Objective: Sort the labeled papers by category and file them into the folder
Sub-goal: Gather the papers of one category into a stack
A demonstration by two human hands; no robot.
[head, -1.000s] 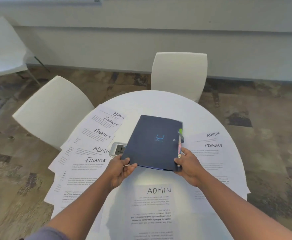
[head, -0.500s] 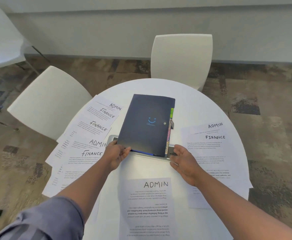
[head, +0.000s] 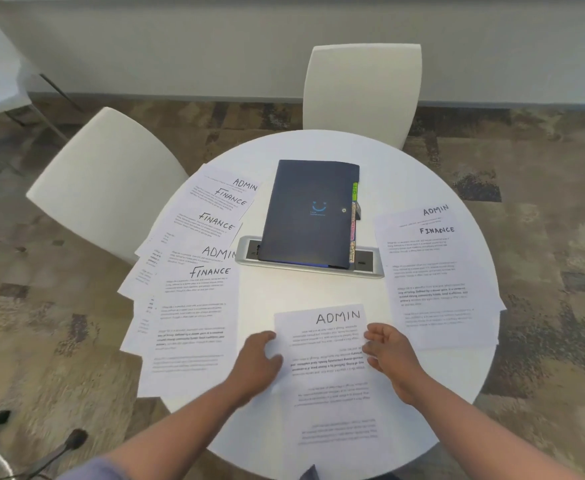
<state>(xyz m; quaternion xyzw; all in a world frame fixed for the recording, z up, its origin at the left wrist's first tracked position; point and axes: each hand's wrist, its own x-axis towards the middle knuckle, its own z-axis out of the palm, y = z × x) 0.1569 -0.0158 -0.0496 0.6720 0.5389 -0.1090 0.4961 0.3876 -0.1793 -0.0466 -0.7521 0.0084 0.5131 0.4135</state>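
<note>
Across the centre of the frame I see the round white table (head: 422, 174), with the dark blue folder (head: 306, 216) lying closed above middle, well apart from both hands. Lower centre lies the ADMIN sheet (head: 332, 372). My left hand (head: 258, 363) rests on its left edge, fingers curled; my right hand (head: 389, 355) touches its right edge, fingers loosely bent, gripping nothing.
</note>
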